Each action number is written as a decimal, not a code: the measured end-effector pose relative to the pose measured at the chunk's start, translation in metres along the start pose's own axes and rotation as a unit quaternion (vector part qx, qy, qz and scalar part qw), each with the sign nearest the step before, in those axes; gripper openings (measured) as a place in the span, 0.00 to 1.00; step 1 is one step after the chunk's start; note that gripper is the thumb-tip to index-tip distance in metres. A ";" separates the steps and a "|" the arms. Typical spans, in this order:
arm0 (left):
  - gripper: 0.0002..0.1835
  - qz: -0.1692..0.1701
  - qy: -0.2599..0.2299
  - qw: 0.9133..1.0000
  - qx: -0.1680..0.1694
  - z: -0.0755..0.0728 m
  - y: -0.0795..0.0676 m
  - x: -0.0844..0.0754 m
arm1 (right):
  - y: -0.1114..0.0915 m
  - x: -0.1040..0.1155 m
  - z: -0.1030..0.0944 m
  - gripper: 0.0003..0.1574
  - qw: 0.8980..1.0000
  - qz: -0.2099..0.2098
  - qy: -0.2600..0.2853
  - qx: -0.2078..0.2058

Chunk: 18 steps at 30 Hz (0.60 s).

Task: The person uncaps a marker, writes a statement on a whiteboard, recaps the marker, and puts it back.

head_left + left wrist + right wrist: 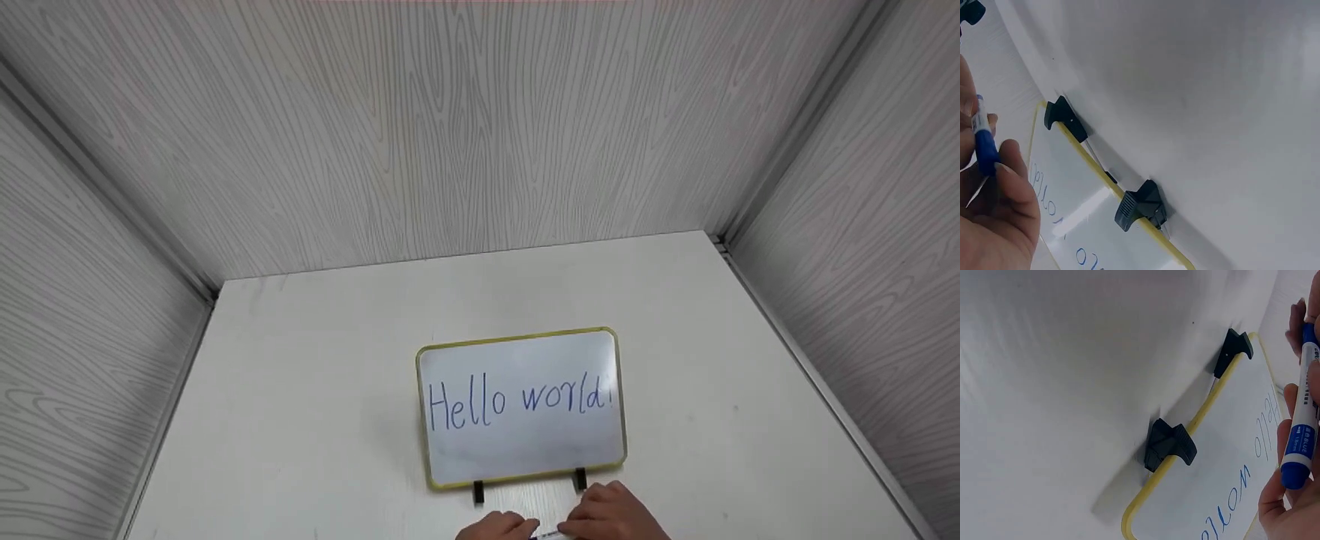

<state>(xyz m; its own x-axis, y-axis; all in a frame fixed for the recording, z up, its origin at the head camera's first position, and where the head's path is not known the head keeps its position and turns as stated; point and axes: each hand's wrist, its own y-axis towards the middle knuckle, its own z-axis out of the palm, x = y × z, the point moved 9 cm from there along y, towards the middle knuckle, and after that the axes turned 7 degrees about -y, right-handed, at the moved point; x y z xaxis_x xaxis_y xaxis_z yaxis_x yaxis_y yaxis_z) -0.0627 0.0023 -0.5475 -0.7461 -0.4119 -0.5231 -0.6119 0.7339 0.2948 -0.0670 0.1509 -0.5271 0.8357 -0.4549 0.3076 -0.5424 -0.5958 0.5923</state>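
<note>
A white-and-blue whiteboard marker (1301,408) is held in both hands at the near edge of the head view. My left hand (495,526) pinches its blue cap (986,149) between thumb and fingers. Around the barrel's other end, my right hand (611,514) curls its fingers; the blue end plug shows in the right wrist view. Just beyond the hands is a yellow-framed whiteboard (521,454) with "Hello world!" handwritten in blue. Two black feet (478,492) grip its near edge, and my right hand is close to the right one.
The board stands on a white tabletop (315,390). Pale wood-grain panels (465,135) rise behind and on both sides, with grey strips along their corners. Light reflects off the board's surface.
</note>
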 end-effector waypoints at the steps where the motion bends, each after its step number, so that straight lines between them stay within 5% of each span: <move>1: 0.15 -0.025 0.000 1.000 0.003 0.000 -0.001 0.005 | -0.002 0.000 0.003 0.11 1.000 -0.007 0.000 0.000; 8: 0.07 -0.029 0.016 0.992 -0.125 -0.018 -0.010 0.008 | -0.012 0.001 0.023 0.10 0.997 0.002 -0.060 0.047; 13: 0.13 -0.031 -0.005 0.997 -0.075 -0.011 -0.012 0.014 | -0.020 -0.002 0.038 0.08 0.989 0.037 -0.094 0.106; 18: 0.13 -0.035 -0.010 0.995 -0.093 -0.011 -0.013 0.016 | -0.029 -0.011 0.047 0.07 0.984 0.083 -0.068 0.142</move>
<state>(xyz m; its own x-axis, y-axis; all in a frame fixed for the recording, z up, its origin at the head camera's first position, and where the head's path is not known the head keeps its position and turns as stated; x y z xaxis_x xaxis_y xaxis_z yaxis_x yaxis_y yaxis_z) -0.0693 -0.0200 -0.5510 -0.6961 -0.4462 -0.5625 -0.7012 0.5909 0.3990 -0.0646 0.1420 -0.5830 0.7245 -0.6345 0.2691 -0.6890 -0.6578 0.3042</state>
